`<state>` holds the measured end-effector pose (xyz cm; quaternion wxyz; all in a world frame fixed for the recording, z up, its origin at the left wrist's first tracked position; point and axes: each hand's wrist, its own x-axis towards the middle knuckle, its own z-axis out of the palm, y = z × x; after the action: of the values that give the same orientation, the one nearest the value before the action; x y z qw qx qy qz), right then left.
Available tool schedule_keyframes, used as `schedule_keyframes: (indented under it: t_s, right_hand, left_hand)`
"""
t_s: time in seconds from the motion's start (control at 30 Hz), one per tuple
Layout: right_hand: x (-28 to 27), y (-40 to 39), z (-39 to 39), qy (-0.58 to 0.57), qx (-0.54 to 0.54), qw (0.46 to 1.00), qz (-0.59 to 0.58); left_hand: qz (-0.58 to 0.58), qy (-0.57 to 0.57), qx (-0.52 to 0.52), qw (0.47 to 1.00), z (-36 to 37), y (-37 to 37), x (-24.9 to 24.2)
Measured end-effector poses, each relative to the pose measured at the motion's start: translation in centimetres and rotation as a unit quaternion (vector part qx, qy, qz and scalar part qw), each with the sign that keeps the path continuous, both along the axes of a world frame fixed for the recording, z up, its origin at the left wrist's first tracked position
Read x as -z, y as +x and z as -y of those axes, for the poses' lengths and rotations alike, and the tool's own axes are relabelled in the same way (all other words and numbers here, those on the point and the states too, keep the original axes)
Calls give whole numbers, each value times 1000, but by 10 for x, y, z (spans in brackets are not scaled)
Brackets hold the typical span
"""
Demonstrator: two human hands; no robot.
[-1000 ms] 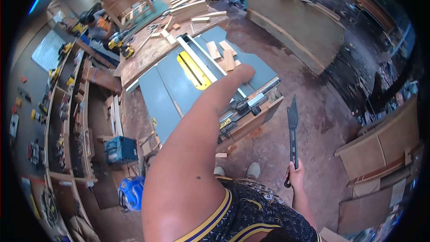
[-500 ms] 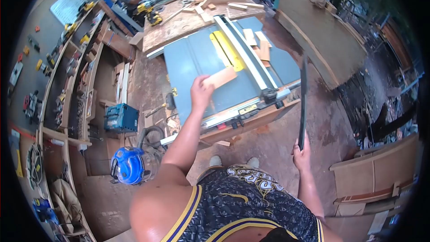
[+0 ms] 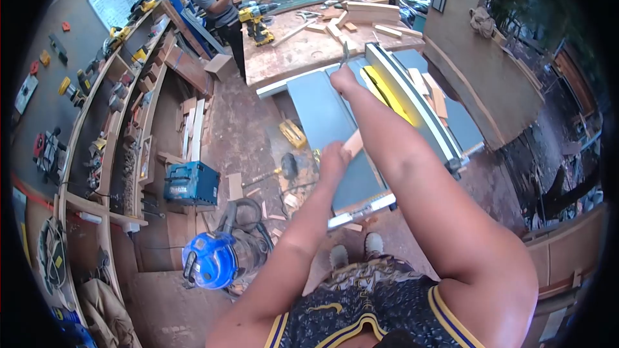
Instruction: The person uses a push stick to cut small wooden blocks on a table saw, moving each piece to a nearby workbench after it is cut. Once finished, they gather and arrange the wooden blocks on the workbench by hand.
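My left hand (image 3: 335, 160) is closed around a short, flat wood board (image 3: 353, 144) over the near part of the table saw (image 3: 316, 103). Stretched across the saw's grey top, my right hand (image 3: 343, 81) grips a thin dark strip (image 3: 345, 53), seen nearly end-on, near the far edge. The yellow throat plate (image 3: 389, 93) lies just right of my right forearm, which covers part of the tabletop. Beyond the plate runs the long rip fence (image 3: 412, 93). Several cut wood pieces (image 3: 436, 95) rest on the fence's far side.
A workbench (image 3: 277, 61) with a yellow drill (image 3: 258, 24) and lumber adjoins the saw. Behind it stands another person (image 3: 216, 5). A blue shop vacuum (image 3: 211, 261) and teal toolbox (image 3: 191, 183) are on the floor at left, beside tool shelves (image 3: 106, 125).
My right hand has swung from the right side to over the saw's far part, bringing the dark strip. My left hand and board have drawn back toward the near edge. The view has shifted.
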<state>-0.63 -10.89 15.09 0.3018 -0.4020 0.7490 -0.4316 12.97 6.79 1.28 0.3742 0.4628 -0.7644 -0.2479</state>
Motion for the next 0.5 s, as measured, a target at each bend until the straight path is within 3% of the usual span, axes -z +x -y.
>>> schedule_keyframes:
  t_s: [0.03, 0.13, 0.2, 0.27, 0.3, 0.37, 0.4, 0.43, 0.47, 0.5]
  right_hand:
    - [6, 3, 31, 11, 56, 995, -80]
    - [-6, 3, 94, 80, 84, 990, -83]
    - [22, -16, 155, 102, 120, 983, -99]
    - [81, -51, 228, 219, -10, 970, -109]
    - [68, -44, 224, 222, -13, 969, -106]
    - [16, -28, 187, 259, -191, 921, -220]
    - [15, -18, 185, 267, -195, 918, -219]
    - [14, -3, 188, 237, -53, 964, -112]
    - [12, 13, 191, 198, 91, 976, -2]
    - [25, 24, 205, 201, 88, 976, 2]
  left_hand:
    - [7, 13, 8, 1000, 3, 1, 1]
    - [27, 47, 14, 998, 4, 1, 1]
    - [74, 4, 19, 997, 9, 0, 13]
    - [83, 13, 19, 996, 7, 0, 9]
    - [88, 25, 23, 996, 7, 2, 4]
    - [88, 32, 29, 995, 9, 4, 2]
    - [85, 35, 36, 995, 6, 2, 0]
    - [87, 41, 35, 995, 3, 2, -11]
    - [75, 65, 24, 995, 2, 3, -24]
    - [64, 90, 12, 994, 1, 5, -30]
